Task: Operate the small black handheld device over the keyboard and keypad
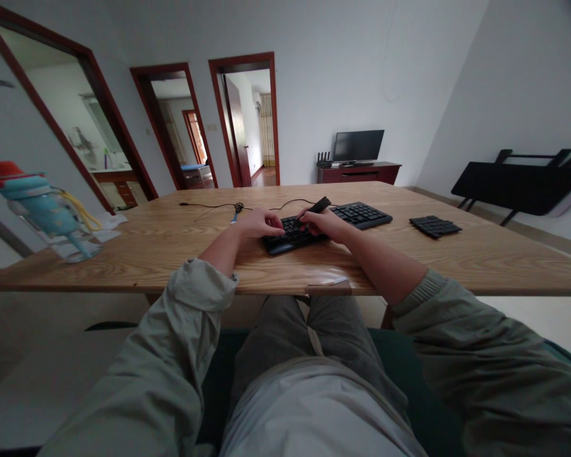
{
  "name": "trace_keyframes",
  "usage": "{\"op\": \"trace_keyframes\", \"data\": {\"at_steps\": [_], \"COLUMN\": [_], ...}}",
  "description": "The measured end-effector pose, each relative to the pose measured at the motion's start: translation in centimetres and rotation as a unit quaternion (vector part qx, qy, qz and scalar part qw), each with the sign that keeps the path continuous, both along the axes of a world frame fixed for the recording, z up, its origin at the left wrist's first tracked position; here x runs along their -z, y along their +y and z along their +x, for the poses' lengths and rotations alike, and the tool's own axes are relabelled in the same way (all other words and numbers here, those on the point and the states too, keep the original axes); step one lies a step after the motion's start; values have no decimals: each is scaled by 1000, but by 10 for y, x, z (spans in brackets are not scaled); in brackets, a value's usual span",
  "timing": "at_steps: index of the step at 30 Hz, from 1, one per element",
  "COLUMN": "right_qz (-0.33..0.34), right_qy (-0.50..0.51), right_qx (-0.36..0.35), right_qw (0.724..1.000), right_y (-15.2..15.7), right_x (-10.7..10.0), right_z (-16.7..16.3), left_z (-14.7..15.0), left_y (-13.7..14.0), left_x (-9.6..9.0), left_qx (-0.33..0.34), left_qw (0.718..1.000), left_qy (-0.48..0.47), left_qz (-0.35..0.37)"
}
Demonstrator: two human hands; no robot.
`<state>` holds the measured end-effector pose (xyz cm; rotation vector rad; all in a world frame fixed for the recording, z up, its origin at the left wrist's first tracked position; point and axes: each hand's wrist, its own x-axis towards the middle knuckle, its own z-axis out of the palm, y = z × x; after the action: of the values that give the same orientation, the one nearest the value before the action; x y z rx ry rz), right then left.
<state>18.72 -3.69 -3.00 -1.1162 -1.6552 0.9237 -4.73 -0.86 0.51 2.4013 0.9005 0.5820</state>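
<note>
A black keyboard (pixel 368 216) lies at a slant on the wooden table in front of me. My left hand (pixel 261 225) is over its left end, with thumb and fingers curled together close to the keys. Whatever may be between those fingers is too small to make out. In my right hand (pixel 324 223) is a short black stick-shaped tool (pixel 320 205), its upper end pointing up and right. The tool's lower end is down by the keys, partly hidden by my fingers. To the right of the keyboard lie small black pieces (pixel 435 226), grouped in rows, that look like keycaps.
Behind the keyboard a thin black cable (pixel 209 205) runs across the wooden table (pixel 485 260). A blue bottle with a red lid (pixel 38 200) stands at the left, beside white papers (pixel 111 222). Clear tape (pixel 330 287) covers part of the front edge.
</note>
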Motion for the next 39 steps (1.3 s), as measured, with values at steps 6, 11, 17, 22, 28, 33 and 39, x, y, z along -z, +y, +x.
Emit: {"op": "trace_keyframes", "data": {"at_steps": [6, 11, 17, 22, 28, 33, 39], "right_qz": [0, -9, -7, -23, -29, -27, -9], "right_qy": [-6, -43, -31, 17, 16, 11, -11], "right_qx": [-7, 17, 2, -6, -14, -9, -1], "right_qw": [1000, 999, 1000, 1000, 999, 1000, 1000], "right_y": [-1, -3, -5, -8, -12, -12, -9], "right_x": [-1, -3, -6, -8, -10, -10, -7], "right_z": [-1, -4, -5, -6, -8, -8, -7], "left_z": [0, 0, -4, -3, -2, -2, 0], "left_y": [-1, 0, 8, 4, 9, 11, 8], "left_x": [-1, -1, 3, 1, 4, 4, 3], "left_qx": [-4, -3, 1, 0, 11, 3, 4], "left_qw": [1000, 1000, 999, 998, 998, 998, 998], "left_qy": [19, 19, 51, 59, 66, 71, 66], "left_qz": [6, -5, 12, 0, 5, 2, -9]}}
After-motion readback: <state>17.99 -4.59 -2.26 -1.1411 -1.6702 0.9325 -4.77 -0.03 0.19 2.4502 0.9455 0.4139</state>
